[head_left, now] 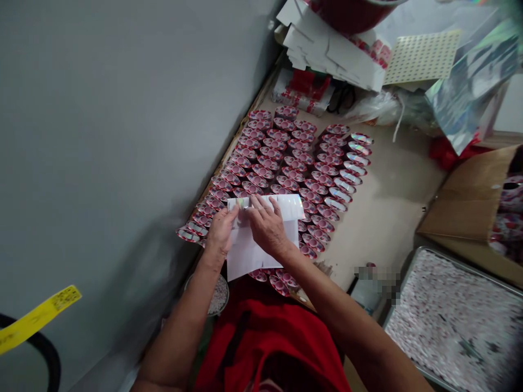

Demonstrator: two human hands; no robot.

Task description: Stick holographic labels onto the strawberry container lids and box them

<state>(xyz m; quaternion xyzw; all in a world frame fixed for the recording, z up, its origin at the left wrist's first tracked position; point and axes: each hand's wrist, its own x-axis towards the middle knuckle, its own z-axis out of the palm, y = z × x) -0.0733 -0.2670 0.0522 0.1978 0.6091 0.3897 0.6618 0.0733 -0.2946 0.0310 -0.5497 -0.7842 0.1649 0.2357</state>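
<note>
A white sheet with a shiny, rainbow-tinted strip of stickers (pixel 292 206) along its top is held over rows of small packs. My left hand (pixel 220 231) pinches the sheet's left edge, thumb on top. My right hand (pixel 265 223) lies across the sheet with its fingers bent at the upper edge. Between the two hands is a small glossy patch, too small to make out. Below and around the sheet stand many red and pink oval-topped packs (pixel 294 174) in rows. Those in the right-hand column have silvery tops (pixel 344 182).
A grey wall (pixel 102 109) borders the table (pixel 384 185) on the left. At the back are stacked white cards (pixel 327 54) and a dark red bowl (pixel 351 13). To the right stand a cardboard box (pixel 461 201) and a metal tray (pixel 420 251) of small pale pieces.
</note>
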